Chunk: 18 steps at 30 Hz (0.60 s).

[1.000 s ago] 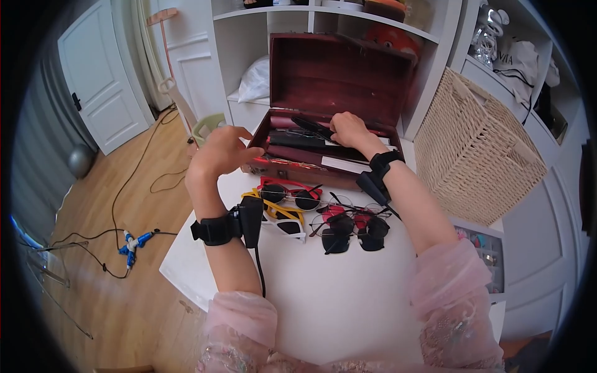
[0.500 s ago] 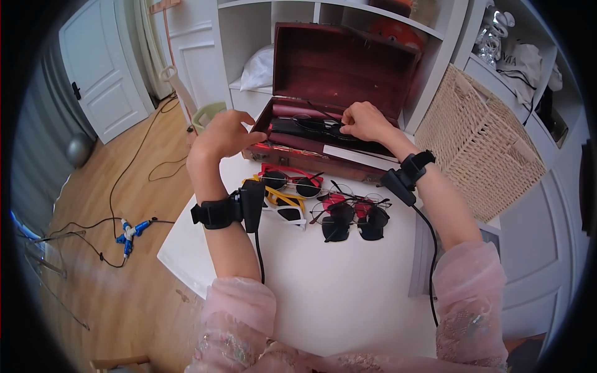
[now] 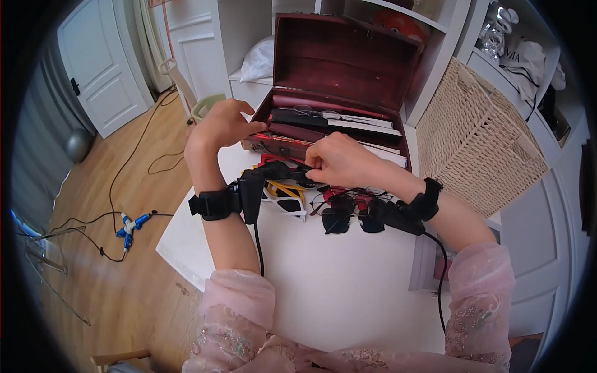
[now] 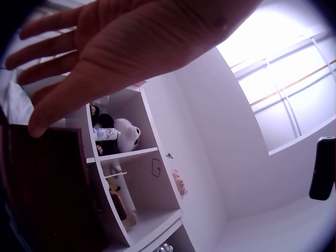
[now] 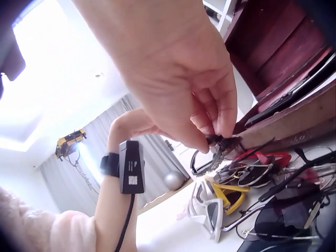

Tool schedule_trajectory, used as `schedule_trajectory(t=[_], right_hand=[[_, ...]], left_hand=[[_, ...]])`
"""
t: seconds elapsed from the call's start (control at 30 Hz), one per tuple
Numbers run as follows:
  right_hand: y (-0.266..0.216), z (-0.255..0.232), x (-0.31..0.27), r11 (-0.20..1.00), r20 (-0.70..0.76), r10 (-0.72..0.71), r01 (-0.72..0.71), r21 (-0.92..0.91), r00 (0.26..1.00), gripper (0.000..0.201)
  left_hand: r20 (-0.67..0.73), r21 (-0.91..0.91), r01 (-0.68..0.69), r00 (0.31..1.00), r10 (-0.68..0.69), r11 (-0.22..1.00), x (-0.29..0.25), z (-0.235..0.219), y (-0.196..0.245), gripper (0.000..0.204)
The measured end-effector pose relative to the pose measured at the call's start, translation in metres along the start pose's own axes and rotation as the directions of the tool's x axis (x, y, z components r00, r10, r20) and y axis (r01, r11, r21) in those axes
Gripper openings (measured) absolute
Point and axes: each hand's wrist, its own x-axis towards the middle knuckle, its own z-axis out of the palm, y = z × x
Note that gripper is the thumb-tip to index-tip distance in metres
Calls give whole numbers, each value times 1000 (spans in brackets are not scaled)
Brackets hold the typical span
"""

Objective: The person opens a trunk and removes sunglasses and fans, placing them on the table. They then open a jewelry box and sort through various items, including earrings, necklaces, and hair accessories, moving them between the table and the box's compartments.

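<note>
In the head view the right hand [image 3: 341, 160] pinches a pair of black glasses [image 3: 273, 170] over the sunglasses lying in front of the wooden box [image 3: 280, 148]. The right wrist view shows that hand's [image 5: 184, 84] thumb and fingertips closed on the dark frame. Fingers relaxed, the left hand [image 3: 221, 127] rests at the box's left front corner; its fingers look extended in the left wrist view [image 4: 105, 58]. Below the held pair lie white sunglasses [image 3: 290, 206], partly covered yellow ones and square dark ones [image 3: 336, 222]. Inside the open box are thin-framed glasses [image 3: 331, 115] and dark cases.
A woven basket [image 3: 479, 140] stands right of the box, with white shelves behind. A clear compartment case [image 3: 429, 264] lies at the right edge of the white table [image 3: 336, 292]. A black cable hangs from each wrist camera.
The right hand has moved out of the box, toward the front left, carrying the black glasses over the sunglasses on the table. The left hand has stayed at the box corner.
</note>
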Motion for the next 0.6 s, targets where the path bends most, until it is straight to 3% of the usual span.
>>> schedule_trajectory(t=[0.17,0.33,0.6], right_hand=[[-8,21,-3,993,-80,-33,24,-113,996,16],[-10,28,-4,993,46,34,-29,-113,998,22],[-9,32,-3,992,93,44,-32,-125,995,22]], left_hand=[[5,-38,10,1000,-10,999,-2,0,2,51],[0,-27,-9,1000,9,1000,0,1,-1,51],[-2,-6,24,1000,-24,1000,-3,-1,5,50]])
